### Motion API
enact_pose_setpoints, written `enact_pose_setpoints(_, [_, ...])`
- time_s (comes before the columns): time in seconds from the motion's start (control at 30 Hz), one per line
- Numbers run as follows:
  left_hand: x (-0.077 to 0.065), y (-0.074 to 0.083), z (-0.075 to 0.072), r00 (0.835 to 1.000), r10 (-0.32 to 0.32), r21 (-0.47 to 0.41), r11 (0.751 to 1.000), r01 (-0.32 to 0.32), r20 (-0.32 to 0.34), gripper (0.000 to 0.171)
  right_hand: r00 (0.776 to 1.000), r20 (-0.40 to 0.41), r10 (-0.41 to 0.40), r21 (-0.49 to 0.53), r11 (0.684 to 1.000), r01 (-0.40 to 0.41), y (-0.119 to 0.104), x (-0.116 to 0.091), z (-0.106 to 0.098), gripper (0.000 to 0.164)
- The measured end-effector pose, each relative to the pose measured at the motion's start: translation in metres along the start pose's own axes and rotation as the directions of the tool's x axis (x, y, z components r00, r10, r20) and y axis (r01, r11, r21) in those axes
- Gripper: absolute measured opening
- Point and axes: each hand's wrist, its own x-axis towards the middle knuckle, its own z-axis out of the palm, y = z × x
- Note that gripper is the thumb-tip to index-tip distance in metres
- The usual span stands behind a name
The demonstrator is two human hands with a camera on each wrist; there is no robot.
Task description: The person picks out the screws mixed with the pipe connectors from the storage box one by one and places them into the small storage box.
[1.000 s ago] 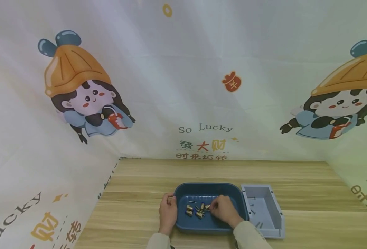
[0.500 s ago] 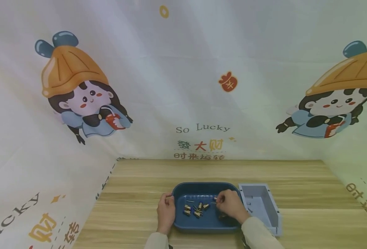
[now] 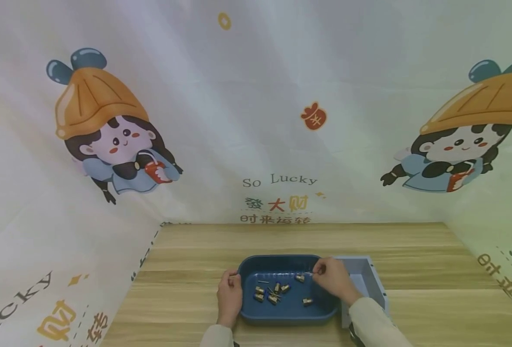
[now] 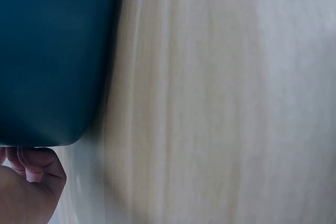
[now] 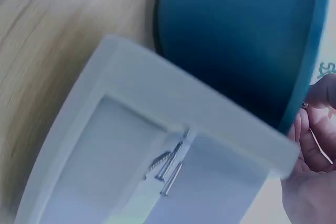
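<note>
A dark blue plastic tray (image 3: 288, 315) stands on the wooden table. My left hand (image 3: 230, 299) grips its left rim with curled fingers, also seen under the tray's end in the left wrist view. Inside lie several brass fittings (image 3: 273, 299) and a few loose screws (image 3: 263, 282); two fittings lie apart toward the right. Over the right rim, my right hand (image 3: 335, 278) pinches a thin screw (image 3: 310, 273) between thumb and fingertips. In the right wrist view the small end of this screw (image 5: 304, 105) shows between the fingers.
A grey open bin (image 3: 372, 274) stands right against the tray, partly hidden by the right forearm. Several screws (image 5: 170, 169) lie in it in the right wrist view. A printed cloth (image 3: 221, 144) hangs behind and at both sides of the table (image 3: 195, 250).
My right hand has moved right, from among the fittings to the tray's right rim, carrying a screw. Two fittings it had covered now show. The left hand stays at the rim.
</note>
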Motion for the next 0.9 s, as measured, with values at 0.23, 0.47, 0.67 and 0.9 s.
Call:
enact_pose_setpoints(0.23, [-0.002,0.003,0.000,1.000,0.006,-0.002,1.000,-0.006,-0.012,0.015,0.999,-0.036,0.035,0.001,0.999,-0.035,0.005,-0.001,-0.015,0.007])
enact_pose_setpoints(0.47, [-0.002,0.004,0.000,1.000,0.008,0.001,1.000,-0.008,-0.013,0.015,0.995,-0.043,0.085,0.008,0.996,-0.085,0.013,-0.002,-0.027,0.005])
enact_pose_setpoints(0.67, [-0.002,0.002,0.000,1.000,0.008,0.010,1.000,-0.008,-0.010,0.015,0.990,-0.064,0.122,-0.015,0.992,-0.123,0.021,-0.007,-0.037,0.004])
enact_pose_setpoints(0.9, [-0.001,0.002,-0.001,1.000,-0.007,0.013,1.000,0.007,0.001,0.017,0.988,-0.089,0.128,-0.063,0.989,-0.134,0.031,-0.014,-0.046,0.004])
